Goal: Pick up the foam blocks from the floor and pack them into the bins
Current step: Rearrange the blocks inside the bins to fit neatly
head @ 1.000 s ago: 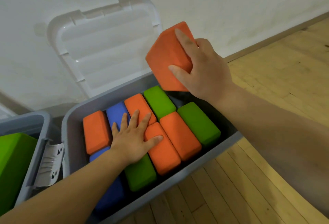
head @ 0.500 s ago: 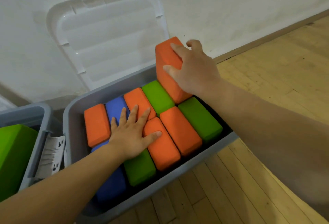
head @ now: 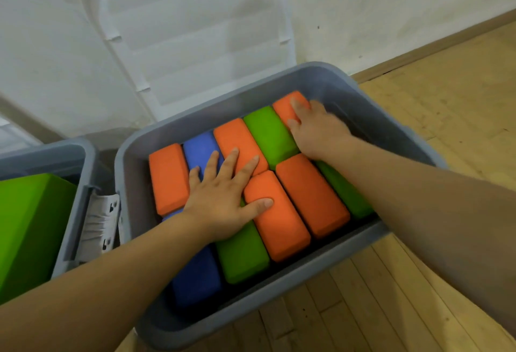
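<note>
A grey bin (head: 349, 105) on the floor holds a packed layer of orange, green and blue foam blocks. My right hand (head: 318, 131) lies over an orange block (head: 284, 105) in the bin's far right corner and presses it down beside a green block (head: 268, 133). My left hand (head: 223, 198) rests flat with spread fingers on the middle blocks, its thumb on another orange block (head: 279, 228). The right forearm hides part of a green block (head: 346, 192) on the right side.
The bin's white lid (head: 195, 30) stands open against the wall behind it. A second grey bin (head: 69, 150) at the left holds a large green block (head: 28, 226), with a white latch (head: 100, 220) between the bins. Wooden floor (head: 446, 100) lies to the right.
My right hand has brought the orange block down from above the bin into the far right corner, level with its neighbours. My left hand has stayed flat on the blocks.
</note>
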A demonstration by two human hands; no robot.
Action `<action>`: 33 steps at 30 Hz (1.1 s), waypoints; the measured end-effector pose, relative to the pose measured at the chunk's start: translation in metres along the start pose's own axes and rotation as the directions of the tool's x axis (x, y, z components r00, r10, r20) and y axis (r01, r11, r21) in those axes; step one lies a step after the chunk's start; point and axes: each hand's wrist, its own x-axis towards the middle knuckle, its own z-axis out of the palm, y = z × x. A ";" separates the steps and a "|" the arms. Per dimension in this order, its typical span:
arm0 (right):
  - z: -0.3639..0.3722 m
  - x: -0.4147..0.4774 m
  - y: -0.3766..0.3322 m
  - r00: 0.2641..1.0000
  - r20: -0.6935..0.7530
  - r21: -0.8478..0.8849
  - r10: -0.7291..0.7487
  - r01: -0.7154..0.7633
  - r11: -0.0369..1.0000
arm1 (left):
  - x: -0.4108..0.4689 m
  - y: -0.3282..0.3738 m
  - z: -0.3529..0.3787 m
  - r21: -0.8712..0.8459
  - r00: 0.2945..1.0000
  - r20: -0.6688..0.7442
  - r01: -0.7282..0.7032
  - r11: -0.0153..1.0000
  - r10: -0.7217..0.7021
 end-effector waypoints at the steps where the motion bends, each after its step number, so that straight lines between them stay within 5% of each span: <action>1: 0.012 0.002 0.007 0.999 0.042 -0.003 0.024 -0.024 1.000 | -0.001 0.000 0.001 -0.005 1.000 0.002 -0.003 1.000 0.003; 14: 0.017 -0.014 -0.002 0.996 -0.041 -0.063 0.079 -0.081 0.995 | -0.014 -0.026 -0.029 -0.033 0.996 0.029 -0.089 0.995 0.090; 18: 0.002 -0.031 -0.085 0.952 -0.140 0.050 -0.274 0.283 0.958 | -0.054 -0.086 -0.091 0.034 0.980 -0.192 0.065 0.997 -0.057; 22: -0.019 -0.074 -0.219 0.806 -0.002 0.319 -0.591 0.561 0.764 | -0.129 -0.160 -0.143 -0.088 0.893 -0.331 0.294 0.952 -0.306; 27: 0.004 -0.104 -0.384 0.662 -0.087 0.433 -0.745 0.698 0.570 | -0.234 -0.286 -0.162 -0.073 0.779 -0.332 0.541 0.838 -0.532; 29: 0.039 -0.108 -0.430 0.678 -0.052 0.359 -0.733 0.698 0.620 | -0.257 -0.330 -0.147 -0.109 0.732 -0.290 0.614 0.781 -0.616; 33: 0.116 -0.109 -0.467 0.781 0.233 0.017 -0.580 0.593 0.805 | -0.269 -0.366 -0.055 -0.074 0.714 -0.100 0.689 0.721 -0.693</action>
